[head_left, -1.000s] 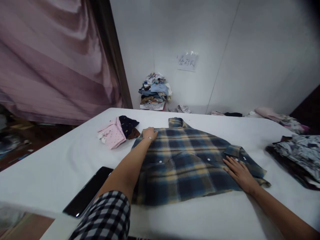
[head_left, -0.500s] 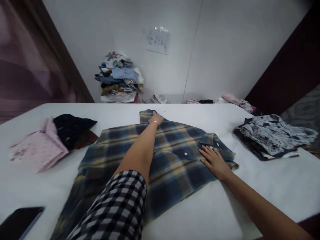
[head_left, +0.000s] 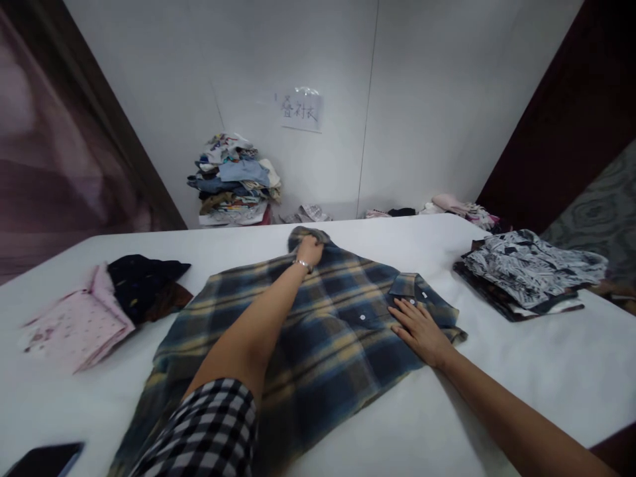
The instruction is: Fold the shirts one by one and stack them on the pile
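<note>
A blue and yellow plaid shirt lies spread flat on the white table. My left hand, with a bracelet on the wrist, reaches far across and grips the shirt's collar at its far edge. My right hand lies flat with fingers spread on the shirt's right side, just below the folded sleeve cuff. My left arm in a checked sleeve crosses over the middle of the shirt.
A pink garment and a dark garment lie at the left. A stack of patterned clothes sits at the right. A dark phone lies at the near left edge. A pile of clothes stands against the back wall.
My left hand has gone from the shirt's left shoulder to the collar and closed on it. My view has swung to the right. My right hand stays pressed on the shirt.
</note>
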`<state>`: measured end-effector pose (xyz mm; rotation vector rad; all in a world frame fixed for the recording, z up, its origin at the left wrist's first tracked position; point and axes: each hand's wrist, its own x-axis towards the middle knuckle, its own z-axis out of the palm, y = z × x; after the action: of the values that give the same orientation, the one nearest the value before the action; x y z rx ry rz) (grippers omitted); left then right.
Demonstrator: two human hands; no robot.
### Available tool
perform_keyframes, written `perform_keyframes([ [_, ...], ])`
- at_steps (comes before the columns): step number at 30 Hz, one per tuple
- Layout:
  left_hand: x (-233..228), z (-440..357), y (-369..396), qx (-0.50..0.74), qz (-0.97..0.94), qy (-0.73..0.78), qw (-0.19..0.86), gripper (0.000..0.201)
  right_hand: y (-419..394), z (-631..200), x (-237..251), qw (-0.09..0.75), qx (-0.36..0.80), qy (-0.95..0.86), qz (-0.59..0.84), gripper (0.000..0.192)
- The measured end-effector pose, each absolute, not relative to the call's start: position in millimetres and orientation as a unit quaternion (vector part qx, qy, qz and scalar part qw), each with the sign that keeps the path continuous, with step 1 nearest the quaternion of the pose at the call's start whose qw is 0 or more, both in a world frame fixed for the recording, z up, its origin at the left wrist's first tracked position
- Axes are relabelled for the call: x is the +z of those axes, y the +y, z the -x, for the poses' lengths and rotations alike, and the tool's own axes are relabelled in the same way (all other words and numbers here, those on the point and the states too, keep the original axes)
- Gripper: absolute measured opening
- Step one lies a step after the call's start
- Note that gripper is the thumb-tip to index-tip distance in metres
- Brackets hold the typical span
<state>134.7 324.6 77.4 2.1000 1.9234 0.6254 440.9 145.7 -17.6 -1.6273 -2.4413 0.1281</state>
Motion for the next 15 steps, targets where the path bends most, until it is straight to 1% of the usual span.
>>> perform_keyframes([
  [2, 68, -137, 285, 0.184, -0.803, 0.555, 0.114, 0.022, 147, -441, -17, 0.103, 0.042, -0.827, 0.551, 0.055],
  [4, 53, -135, 246, 0.102, -0.929, 0.343, 0.091, 0.029, 147, -440, -17, 0.101, 0.045, -0.826, 0.552, 0.056],
  [6, 41, -126, 215, 0.065, -0.958, 0.273, 0.067, 0.039, 147, -439, -16, 0.097, 0.051, -0.824, 0.555, 0.058],
  [8, 37, -111, 200, 0.075, -0.945, 0.316, 0.046, 0.04, 148, -438, -15, 0.095, 0.058, -0.822, 0.558, 0.058],
  [11, 44, -73, 196, 0.107, -0.904, 0.413, 0.019, 0.042, 150, -439, -11, 0.099, 0.079, -0.814, 0.566, 0.058],
  [13, 50, -38, 198, 0.092, -0.873, 0.479, 0.004, 0.047, 154, -442, -4, 0.11, 0.128, -0.805, 0.568, 0.056],
  [15, 53, 1, 199, 0.049, -0.842, 0.537, -0.01, 0.047, 161, -445, 6, 0.147, 0.209, -0.782, 0.569, 0.05],
])
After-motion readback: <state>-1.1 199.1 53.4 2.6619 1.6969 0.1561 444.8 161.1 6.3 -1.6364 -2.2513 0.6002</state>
